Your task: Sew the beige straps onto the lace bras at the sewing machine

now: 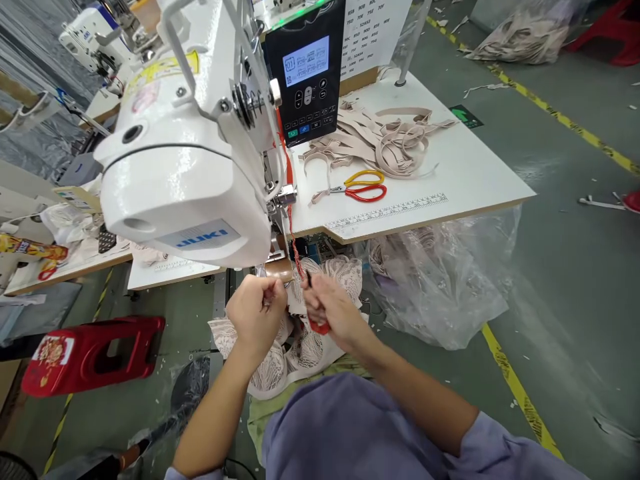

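My left hand (256, 313) is closed in a pinch on the edge of a beige lace garment (280, 363) that lies over my lap, just below the white sewing machine (185, 147). My right hand (333, 310) is closed round small red-handled snips (319, 327), their tip pointing toward the spot my left hand pinches. A red thread or tape (290, 220) hangs from the machine head down to my hands.
On the white table (450, 180) lie red and yellow scissors (363, 187), a heap of beige straps (385, 137) and a printed ruler (390, 210). A clear plastic bag (440, 280) hangs under the table edge. A red stool (90, 353) stands at left.
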`<state>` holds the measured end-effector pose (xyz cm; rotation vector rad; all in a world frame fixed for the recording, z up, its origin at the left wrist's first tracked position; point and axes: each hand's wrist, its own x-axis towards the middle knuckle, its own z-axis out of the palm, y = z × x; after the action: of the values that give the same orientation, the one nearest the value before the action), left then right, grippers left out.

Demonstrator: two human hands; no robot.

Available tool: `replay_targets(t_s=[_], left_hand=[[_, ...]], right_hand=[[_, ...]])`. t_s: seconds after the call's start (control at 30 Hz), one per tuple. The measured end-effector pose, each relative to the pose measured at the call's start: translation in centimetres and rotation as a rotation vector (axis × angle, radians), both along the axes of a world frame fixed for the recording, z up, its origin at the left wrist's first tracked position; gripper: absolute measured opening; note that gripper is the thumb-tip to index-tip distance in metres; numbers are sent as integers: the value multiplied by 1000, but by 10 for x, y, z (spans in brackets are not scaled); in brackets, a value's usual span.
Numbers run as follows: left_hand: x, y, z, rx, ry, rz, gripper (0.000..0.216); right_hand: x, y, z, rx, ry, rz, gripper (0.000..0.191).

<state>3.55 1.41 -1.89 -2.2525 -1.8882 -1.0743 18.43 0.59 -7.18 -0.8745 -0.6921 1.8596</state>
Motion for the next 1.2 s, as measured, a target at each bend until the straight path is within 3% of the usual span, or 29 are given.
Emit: replay_targets(t_s=[0.07, 0.13, 0.2, 0.27, 0.4, 0.53, 0.8, 0.97, 1.07, 1.2], left_hand=[[-1, 8, -6, 7, 21, 72, 29], [-3, 15, -12, 21, 43, 128, 30], [-3, 19, -16, 23, 63, 162, 30], [-3, 20, -17, 5, 78, 182, 30], [-1, 21, -16, -41, 89, 227, 32], [1, 22, -14, -69, 88, 252, 34], [5, 22, -8, -101, 143, 308, 40], [5, 21, -4, -165, 180, 315, 42], [3, 20, -1, -176, 201, 310, 40], [1, 19, 4, -146, 271, 279, 37]], right_hand=[[29, 9, -27, 99, -350, -40, 44], [63, 18, -61, 216, -875, -104, 48], [97, 22, -95, 317, -1336, -54, 58], [123, 20, -124, 343, -1595, 56, 63], [145, 7, -159, 333, -1654, 163, 63], [140, 0, -172, 366, -1548, 185, 57], [129, 5, -172, 367, -1446, 217, 55], [125, 9, -160, 379, -1388, 204, 51], [110, 15, -132, 412, -1290, 107, 40], [67, 30, -59, 636, -1069, -72, 23]])
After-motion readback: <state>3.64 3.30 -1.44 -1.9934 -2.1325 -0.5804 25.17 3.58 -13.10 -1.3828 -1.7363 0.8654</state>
